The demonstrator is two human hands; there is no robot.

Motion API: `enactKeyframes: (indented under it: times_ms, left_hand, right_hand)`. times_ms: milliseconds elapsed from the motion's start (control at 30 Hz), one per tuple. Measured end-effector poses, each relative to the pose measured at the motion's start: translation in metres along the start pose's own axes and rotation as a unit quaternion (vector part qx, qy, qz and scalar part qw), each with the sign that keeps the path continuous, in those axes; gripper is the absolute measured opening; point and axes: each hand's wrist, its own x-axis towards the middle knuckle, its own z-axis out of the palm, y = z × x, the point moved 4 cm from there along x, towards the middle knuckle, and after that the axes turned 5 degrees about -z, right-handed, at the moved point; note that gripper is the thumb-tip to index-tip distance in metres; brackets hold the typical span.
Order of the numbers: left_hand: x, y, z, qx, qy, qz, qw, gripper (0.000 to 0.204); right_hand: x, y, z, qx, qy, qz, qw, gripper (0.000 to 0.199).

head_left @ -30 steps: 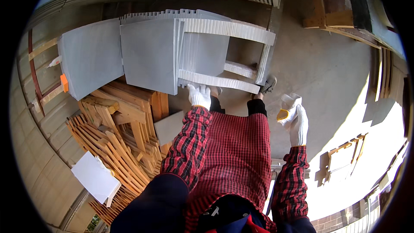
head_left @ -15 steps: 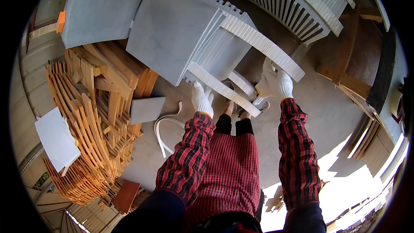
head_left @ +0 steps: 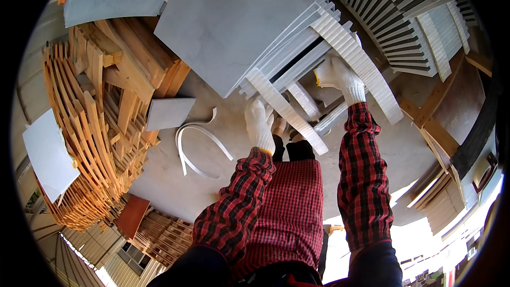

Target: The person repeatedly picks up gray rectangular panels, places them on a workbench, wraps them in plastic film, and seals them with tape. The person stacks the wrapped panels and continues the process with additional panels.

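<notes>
Large grey flat panels (head_left: pixel 234 16) stand in a row, with two white ribbed strips along their edges. My left hand (head_left: pixel 259 126), in a white knitted glove, is beside the near end of the lower ribbed strip (head_left: pixel 287 109). Its fingers point up toward the panels, and no object shows in them. Under the upper ribbed strip (head_left: pixel 366 66) reaches my gloved right hand (head_left: pixel 340 78). Those fingers go out of sight behind the strip and the panel edges, so their grip is hidden. Between the strips lie narrow grey edges and a pale bar (head_left: pixel 304 100).
At left is a big stack of thin wooden slats (head_left: pixel 79 143), with a white board (head_left: pixel 50 154) on it. A small grey panel (head_left: pixel 170 114) and a curled white band (head_left: pixel 202 130) lie on the floor. More slotted grey panels (head_left: pixel 404 26) stand far right, near a wooden frame (head_left: pixel 446 101).
The head view has shifted, and the ribbed strips now appear farther right. My right hand sits higher between the strips, nearer the panels. The left hand stays by the lower strip.
</notes>
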Motion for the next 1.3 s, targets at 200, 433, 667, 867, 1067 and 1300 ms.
enactKeyframes:
  times_ms: [200, 433, 667, 867, 1067, 1300]
  left_hand:
    - [0.000, -0.005, 0.002, -0.033, 0.044, -0.010, 0.998, 0.051]
    - [0.015, -0.015, 0.000, -0.055, 0.098, -0.015, 0.994, 0.059]
    - [0.018, -0.018, -0.035, 0.326, -0.079, 0.159, 0.928, 0.058]
    - [0.036, 0.017, -0.022, 0.563, -0.214, 0.183, 0.777, 0.062]
    - [0.047, -0.017, -0.014, 0.697, -0.220, 0.242, 0.638, 0.041]
    - [0.005, -0.048, -0.017, 0.589, -0.242, 0.157, 0.755, 0.031]
  right_hand:
    - [0.005, 0.060, 0.004, 0.041, -0.056, 0.129, 0.989, 0.051]
    - [-0.004, 0.029, -0.013, 0.061, 0.078, -0.019, 0.995, 0.049]
    - [0.013, 0.018, -0.036, 0.058, 0.117, -0.077, 0.988, 0.046]
    - [0.013, 0.041, -0.059, 0.031, 0.053, -0.008, 0.998, 0.044]
    - [-0.006, 0.060, -0.080, 0.010, 0.008, 0.031, 0.999, 0.042]
    - [-0.080, 0.084, -0.114, -0.039, -0.035, 0.089, 0.995, 0.040]
